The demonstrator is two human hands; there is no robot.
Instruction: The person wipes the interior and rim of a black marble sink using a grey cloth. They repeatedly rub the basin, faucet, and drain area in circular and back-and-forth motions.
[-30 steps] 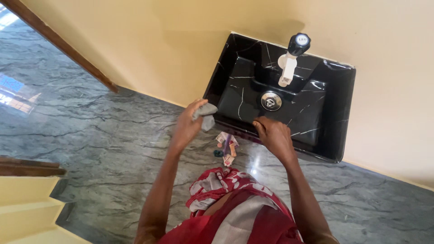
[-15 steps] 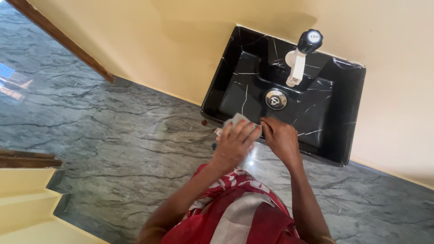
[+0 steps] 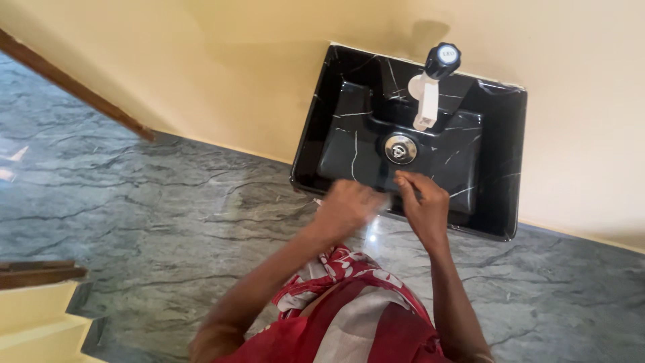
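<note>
A grey-green veined polished stone floor (image 3: 154,208) is spreading out below and to the left of the black rectangular ceramic basin with white marble veins (image 3: 500,161), which is hanging against the pale yellow wall (image 3: 235,67). The person's red and grey patterned garment (image 3: 349,309) is showing at the bottom edge, just below the basin's near rim. A white tap with a black round knob (image 3: 430,87) is standing at the basin's far edge, and a round chrome drain (image 3: 401,148) is sitting in the basin's bottom, just under the tap.

The right hand (image 3: 423,205) is resting over the basin's near rim, its fingers (image 3: 406,180) bending down onto the inner wall just in front of the drain, gripping nothing that shows. The left hand (image 3: 349,205) is lying at the near rim, just beside the right hand; it is motion-blurred, so whether its fingers are curled around anything cannot be told. A brown wooden strip (image 3: 74,87) is running along the wall well to the basin's left.
</note>
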